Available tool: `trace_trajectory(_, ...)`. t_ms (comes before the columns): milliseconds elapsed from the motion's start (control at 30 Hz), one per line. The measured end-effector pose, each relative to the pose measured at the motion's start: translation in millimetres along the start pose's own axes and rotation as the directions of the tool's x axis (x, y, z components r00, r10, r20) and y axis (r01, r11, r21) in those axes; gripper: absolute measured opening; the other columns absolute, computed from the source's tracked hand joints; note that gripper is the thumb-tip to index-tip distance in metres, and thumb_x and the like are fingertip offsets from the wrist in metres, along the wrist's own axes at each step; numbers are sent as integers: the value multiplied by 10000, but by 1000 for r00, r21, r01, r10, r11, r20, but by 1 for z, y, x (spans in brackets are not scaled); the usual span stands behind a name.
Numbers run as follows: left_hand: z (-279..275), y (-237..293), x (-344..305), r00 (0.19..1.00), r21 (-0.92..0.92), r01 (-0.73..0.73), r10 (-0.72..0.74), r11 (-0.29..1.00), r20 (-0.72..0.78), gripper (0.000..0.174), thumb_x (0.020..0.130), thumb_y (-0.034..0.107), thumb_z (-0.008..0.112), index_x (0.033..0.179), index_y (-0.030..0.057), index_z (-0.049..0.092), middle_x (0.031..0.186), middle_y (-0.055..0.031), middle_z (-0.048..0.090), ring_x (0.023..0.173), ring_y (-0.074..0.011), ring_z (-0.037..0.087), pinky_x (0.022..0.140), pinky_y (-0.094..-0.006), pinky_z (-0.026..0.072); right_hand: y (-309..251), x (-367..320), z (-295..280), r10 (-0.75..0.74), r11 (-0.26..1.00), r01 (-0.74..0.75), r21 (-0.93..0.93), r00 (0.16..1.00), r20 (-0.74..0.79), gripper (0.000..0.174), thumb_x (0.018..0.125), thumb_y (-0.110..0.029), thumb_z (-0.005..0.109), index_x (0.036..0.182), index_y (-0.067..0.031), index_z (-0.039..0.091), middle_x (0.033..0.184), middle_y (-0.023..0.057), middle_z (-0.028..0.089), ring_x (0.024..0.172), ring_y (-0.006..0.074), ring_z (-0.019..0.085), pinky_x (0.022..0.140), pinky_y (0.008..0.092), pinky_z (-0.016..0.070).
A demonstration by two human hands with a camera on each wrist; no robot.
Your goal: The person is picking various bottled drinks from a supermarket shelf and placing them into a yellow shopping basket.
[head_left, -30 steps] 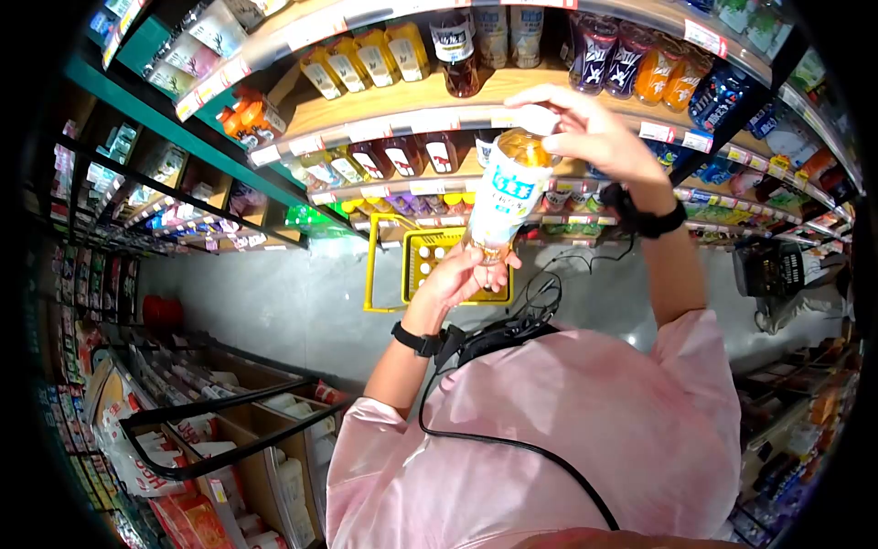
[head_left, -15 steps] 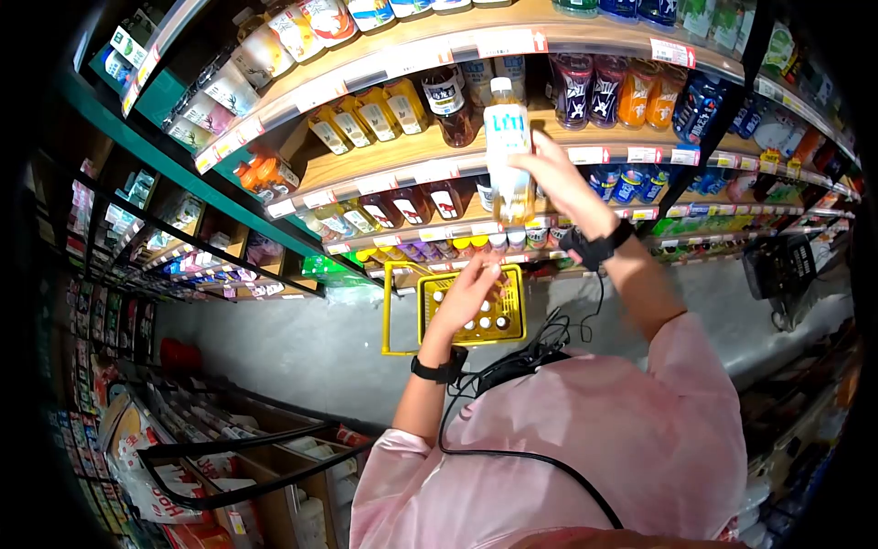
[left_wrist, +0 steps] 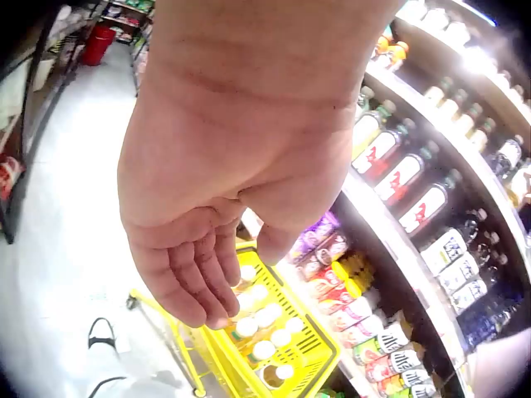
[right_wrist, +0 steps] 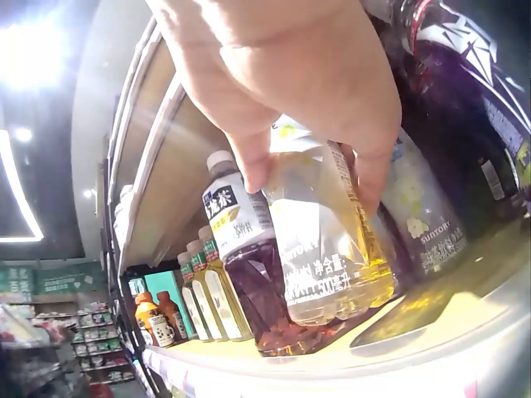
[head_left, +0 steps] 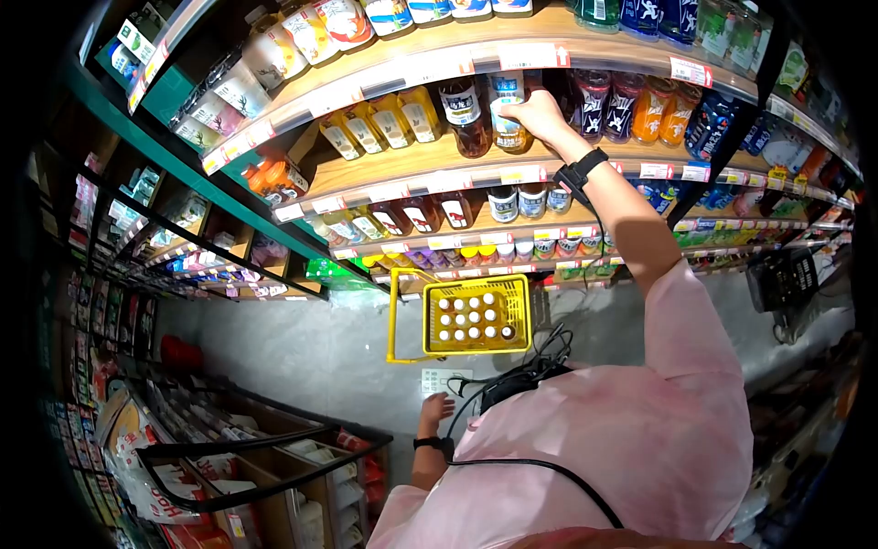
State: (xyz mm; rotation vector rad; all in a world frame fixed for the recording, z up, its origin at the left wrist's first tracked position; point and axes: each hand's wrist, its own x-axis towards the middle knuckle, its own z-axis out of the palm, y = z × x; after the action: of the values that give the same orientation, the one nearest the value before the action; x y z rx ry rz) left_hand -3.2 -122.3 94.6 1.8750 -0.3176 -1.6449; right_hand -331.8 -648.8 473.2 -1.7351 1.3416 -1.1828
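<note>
My right hand (head_left: 541, 117) grips a clear bottle of pale amber drink (head_left: 510, 137) with a white-and-blue label, on the middle shelf. In the right wrist view, thumb and fingers pinch this bottle (right_wrist: 332, 274) from both sides, its base at the shelf board; the hand hides its top. A dark tea bottle (head_left: 470, 133) stands directly left of it, and another floral-labelled bottle (right_wrist: 419, 199) is behind it on the right. Low beside the body, my left hand (head_left: 437, 408) hangs with loosely bent fingers, holding nothing.
A yellow basket (head_left: 525, 316) with rows of capped bottles stands on the floor below the shelves, its handle (head_left: 391, 316) folded left. Purple and orange bottles (head_left: 654, 110) stand right of my right hand. Black cables (head_left: 549, 348) hang at the waist. A black-framed rack (head_left: 274, 439) is behind left.
Both hands were at the bottle at first. My right hand then carried it up and forward onto the shelf, while my left hand let go and dropped back beside the body.
</note>
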Motion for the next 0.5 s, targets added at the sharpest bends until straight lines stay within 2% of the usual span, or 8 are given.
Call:
trace_trajectory(33,-6,-17,-6,993,-40,114,-115,993,-4,360,939,239,514,1197,-9,545,1027,-184,666,808,-274,672,701,-366,563,4,-3,2,53,997,-49,-62,996,77,462,725,-153,773,1107,60,622,1026,193,688,911,212,679,799,327,523)
trace_trajectory(100,-12,-30,-5,992,-58,127,-128,990,-16,346,938,237,521,1183,-6,552,1038,-190,660,804,-278,671,702,-368,569,2,-8,6,67,996,-62,-66,993,92,509,722,-141,772,1151,66,592,1037,197,687,929,219,678,810,325,517)
trace_trajectory(167,-14,-42,-4,987,-90,158,-161,983,-24,364,919,253,554,1174,-7,556,1006,-184,663,805,-279,667,694,-377,556,4,-18,17,-173,982,180,49,976,-130,594,655,-212,807,1137,65,598,1023,258,676,968,339,671,855,375,503)
trace_trajectory(200,-13,-47,-2,982,-123,183,-188,975,-30,384,900,268,587,1165,-9,559,974,-179,667,807,-280,664,687,-387,544,8,-15,20,-106,993,111,37,988,-111,705,658,-180,797,1261,38,505,1094,243,661,1031,331,651,902,369,488)
trace_trajectory(233,-13,-59,-5,976,-121,211,-216,970,-32,384,900,268,587,1165,-9,559,974,-179,667,807,-280,664,687,-387,544,19,-16,27,-142,972,159,173,984,-110,694,667,-187,794,1262,23,507,1107,223,661,1046,324,645,912,372,485)
trace_trajectory(367,-3,-61,17,993,-125,120,-116,985,33,326,894,226,602,1123,-3,565,843,-161,634,685,-295,657,565,-391,539,30,-10,32,-209,963,226,147,970,-122,653,690,-210,787,1237,26,518,1112,216,658,1073,306,635,928,374,478)
trace_trajectory(400,2,-57,24,990,-84,130,-124,988,68,325,892,225,599,1125,0,567,848,-162,640,685,-288,658,570,-387,541,35,-8,32,-271,957,279,80,957,-100,605,779,-122,759,1275,39,452,1106,146,651,995,189,634,883,320,498)
trace_trajectory(500,21,-51,22,992,144,72,-86,987,90,314,896,222,575,1128,9,577,885,-166,664,679,-261,660,588,-375,549,45,-4,39,-302,945,314,97,946,-119,586,789,-125,764,1262,38,458,1102,141,653,994,181,635,883,321,503)
